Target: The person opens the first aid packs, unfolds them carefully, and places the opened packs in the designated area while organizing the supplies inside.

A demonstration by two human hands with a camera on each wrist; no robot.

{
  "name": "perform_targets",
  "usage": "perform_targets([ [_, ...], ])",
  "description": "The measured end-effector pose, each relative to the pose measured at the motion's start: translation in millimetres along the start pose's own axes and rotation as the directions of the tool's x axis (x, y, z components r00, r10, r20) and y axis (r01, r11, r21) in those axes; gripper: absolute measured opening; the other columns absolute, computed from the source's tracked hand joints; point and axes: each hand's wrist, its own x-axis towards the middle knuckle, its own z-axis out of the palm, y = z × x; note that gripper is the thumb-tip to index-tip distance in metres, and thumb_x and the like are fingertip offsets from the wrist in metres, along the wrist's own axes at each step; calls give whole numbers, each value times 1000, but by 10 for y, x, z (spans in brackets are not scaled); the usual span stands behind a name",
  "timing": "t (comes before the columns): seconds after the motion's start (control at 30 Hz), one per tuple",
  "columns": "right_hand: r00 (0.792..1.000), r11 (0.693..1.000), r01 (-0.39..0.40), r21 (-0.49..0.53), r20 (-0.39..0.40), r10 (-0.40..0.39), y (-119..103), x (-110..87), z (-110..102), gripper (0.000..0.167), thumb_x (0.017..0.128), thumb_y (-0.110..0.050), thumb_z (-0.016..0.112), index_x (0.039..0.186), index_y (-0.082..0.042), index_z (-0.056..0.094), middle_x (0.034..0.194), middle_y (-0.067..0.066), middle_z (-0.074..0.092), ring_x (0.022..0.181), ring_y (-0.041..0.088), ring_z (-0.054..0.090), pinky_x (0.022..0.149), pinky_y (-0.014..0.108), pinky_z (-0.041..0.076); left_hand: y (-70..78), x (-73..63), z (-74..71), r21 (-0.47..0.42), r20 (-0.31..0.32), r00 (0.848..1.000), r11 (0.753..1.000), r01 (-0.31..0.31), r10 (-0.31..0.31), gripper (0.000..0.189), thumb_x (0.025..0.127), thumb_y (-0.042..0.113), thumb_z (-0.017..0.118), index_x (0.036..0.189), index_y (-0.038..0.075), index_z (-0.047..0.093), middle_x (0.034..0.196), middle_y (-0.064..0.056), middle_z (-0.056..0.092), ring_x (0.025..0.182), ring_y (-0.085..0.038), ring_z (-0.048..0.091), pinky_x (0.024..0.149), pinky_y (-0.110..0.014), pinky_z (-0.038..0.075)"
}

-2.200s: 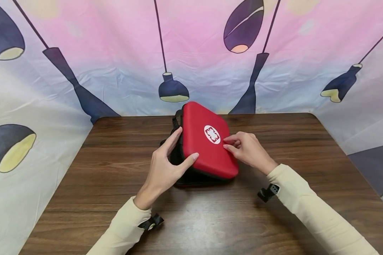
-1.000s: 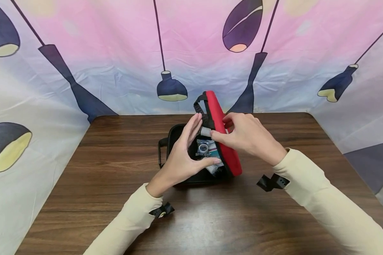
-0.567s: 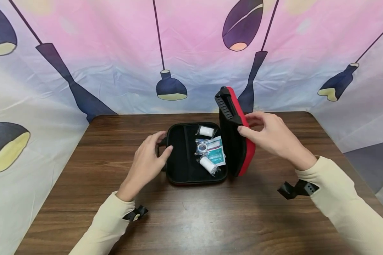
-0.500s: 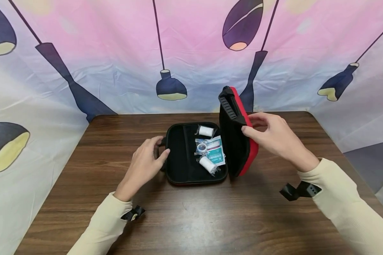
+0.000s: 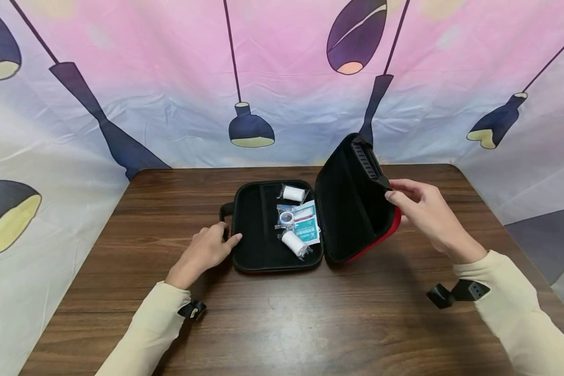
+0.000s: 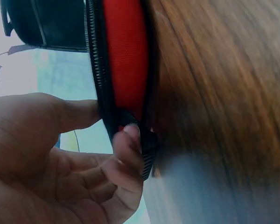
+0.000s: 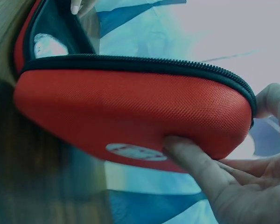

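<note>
A red first-aid case (image 5: 254,250) lies unzipped on the table in the head view. Its lid (image 5: 348,209) leans up to the right, black inside facing me. My right hand (image 5: 430,216) pinches the lid's free edge, thumb on the rim and fingers on the red outside. At the base's left side, my left hand (image 5: 202,253) has its thumb on the rim and its fingers curled at the black handle (image 6: 149,151). Inside the base are two wrapped white bandage rolls (image 5: 294,243), a small tape roll (image 5: 286,218) and white-and-teal packets (image 5: 307,227).
The brown wooden table (image 5: 282,329) extends around the case, its far edge close behind. A patterned cloth backdrop (image 5: 178,94) hangs behind it. Black cameras (image 5: 192,309) are strapped to both wrists.
The case, first closed over, has been opened and its lid swung to the right by my right hand. My left hand has moved left and down to the handle side. The base has shifted slightly left.
</note>
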Motion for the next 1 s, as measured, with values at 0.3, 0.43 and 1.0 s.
perform_targets([
  [0.3,996,941,-79,328,59,63,489,-47,-271,52,106,-18,54,142,16,39,123,-2,63,100,12,71,77,31,60,31,57,40,-82,39,999,997,9,-6,55,107,19,53,146,-16,38,65,-6,62,57,-16,64,55,-33,48],
  [0.43,994,932,-112,344,47,102,722,-92,-461,29,103,-15,59,125,4,58,112,-5,69,93,13,72,78,29,59,41,68,51,-79,25,1000,997,0,2,53,106,16,53,145,-16,40,72,-7,63,61,-16,67,58,-33,50],
  [1.0,954,964,-240,-114,158,256,1340,-152,-669,40,102,-13,61,123,22,59,122,31,64,86,20,74,77,35,60,39,31,79,-116,12,1000,993,-1,2,46,105,16,56,141,-12,49,78,-7,68,56,-15,65,56,-32,54],
])
